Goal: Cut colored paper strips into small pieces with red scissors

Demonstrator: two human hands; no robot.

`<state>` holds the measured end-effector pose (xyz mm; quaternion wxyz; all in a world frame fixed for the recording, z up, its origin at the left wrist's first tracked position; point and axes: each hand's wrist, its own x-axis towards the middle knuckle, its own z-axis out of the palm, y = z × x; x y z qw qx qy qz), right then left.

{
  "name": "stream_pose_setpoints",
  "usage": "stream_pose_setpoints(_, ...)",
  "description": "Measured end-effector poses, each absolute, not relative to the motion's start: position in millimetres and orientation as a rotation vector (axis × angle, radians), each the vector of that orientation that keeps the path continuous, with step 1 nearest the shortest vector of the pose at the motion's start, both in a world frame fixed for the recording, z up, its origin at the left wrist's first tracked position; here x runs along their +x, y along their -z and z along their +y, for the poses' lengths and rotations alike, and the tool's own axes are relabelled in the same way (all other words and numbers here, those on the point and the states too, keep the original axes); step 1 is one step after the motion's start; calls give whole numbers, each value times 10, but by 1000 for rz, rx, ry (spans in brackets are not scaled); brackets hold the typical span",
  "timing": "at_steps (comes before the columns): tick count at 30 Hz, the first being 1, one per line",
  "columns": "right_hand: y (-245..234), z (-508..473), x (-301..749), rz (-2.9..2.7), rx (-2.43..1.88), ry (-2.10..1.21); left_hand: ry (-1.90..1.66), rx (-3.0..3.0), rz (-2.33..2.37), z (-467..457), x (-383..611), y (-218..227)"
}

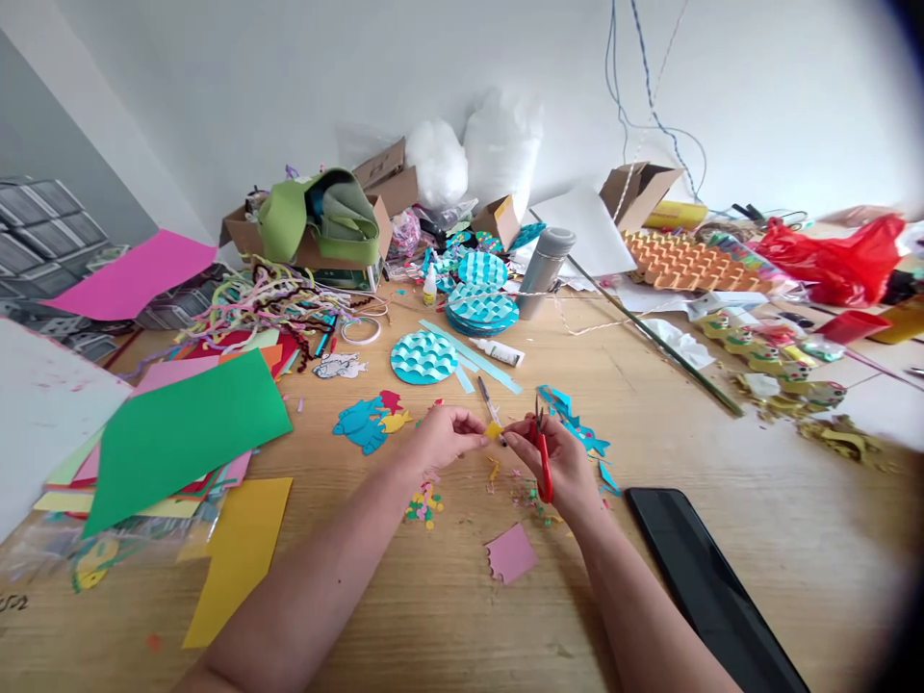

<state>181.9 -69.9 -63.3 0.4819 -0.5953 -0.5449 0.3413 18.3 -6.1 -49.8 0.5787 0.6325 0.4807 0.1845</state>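
My left hand (pixel 454 438) pinches a small piece of yellow paper (pixel 494 430) over the middle of the table. My right hand (pixel 555 457) holds red-handled scissors (pixel 543 460), their blades pointing up and away; its thumb and finger also reach the yellow piece. Behind the hands lies a pen (pixel 485 393). Blue paper fish (pixel 361 423) and a small yellow paper fish (pixel 395 422) lie left of my left hand. Blue paper scraps (pixel 570 414) sit beyond my right hand. Below are small coloured paper dots (pixel 424 505) and a pink paper piece (pixel 511 553) with bitten-out edges.
Coloured sheets, a green one (pixel 192 433) on top, are piled at left. A black phone (pixel 707 577) lies at right. Further back stand a grey flask (pixel 547 269), layered blue discs (pixel 423 357), a glue bottle (pixel 498 351) and a long green stick (pixel 664 346). Boxes and craft materials line the wall.
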Motion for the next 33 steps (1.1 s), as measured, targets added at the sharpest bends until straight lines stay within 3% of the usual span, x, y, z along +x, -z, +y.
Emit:
stream_pose_setpoints(5,603,-701,1810,-1211,-1367,-1000,-469,1241,972,-134,250,601)
stream_pose_setpoints(16,603,-742,1809,-1227,-1375,-1015,-608,1161,948,-153,277,539)
stream_pose_setpoints(25,577,-789,1762,-1279,-1500,-1243,-892,441,834,-98,237,367)
stream_pose_setpoints(33,570,-798,1705,-1248,-1483,-1349,-983,411,829,-123,252,350)
